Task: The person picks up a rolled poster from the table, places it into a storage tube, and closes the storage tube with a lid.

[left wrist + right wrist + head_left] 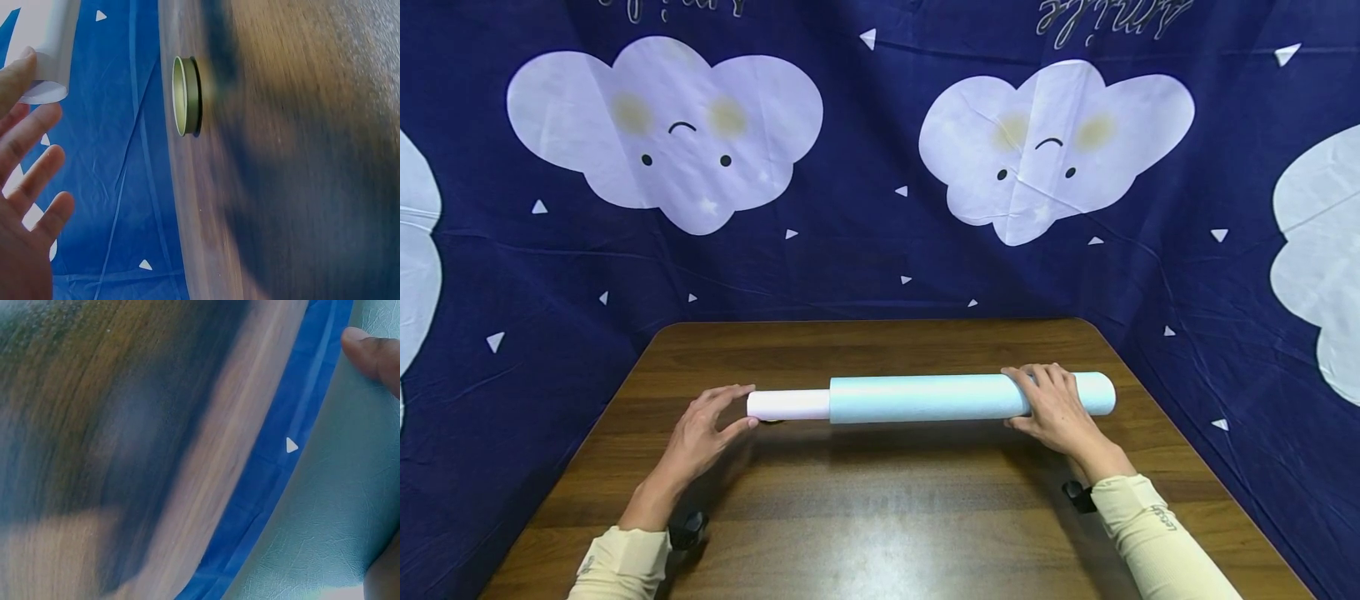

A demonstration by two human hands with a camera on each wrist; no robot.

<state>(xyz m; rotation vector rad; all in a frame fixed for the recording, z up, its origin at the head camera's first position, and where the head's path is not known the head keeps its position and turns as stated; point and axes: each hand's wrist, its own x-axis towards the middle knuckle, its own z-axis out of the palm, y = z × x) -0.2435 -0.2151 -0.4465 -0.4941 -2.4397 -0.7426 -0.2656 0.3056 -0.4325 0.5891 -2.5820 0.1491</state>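
**Rolled sheet steadied across the middle of the surface**

I see the pale blue roll (955, 397) lying crosswise at mid-surface (880, 517), its white inner core (787, 404) protruding toward the left edge. My right hand (1054, 408) has its fingers curled over the roll near its right end; my left hand (703, 429) is spread, fingers apart, fingertips at the core's end. I judge even pressure from both ends keeps the layers aligned.

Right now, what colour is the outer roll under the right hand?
Pale blue-green; the outer roll shows best in the head view, under the right hand.
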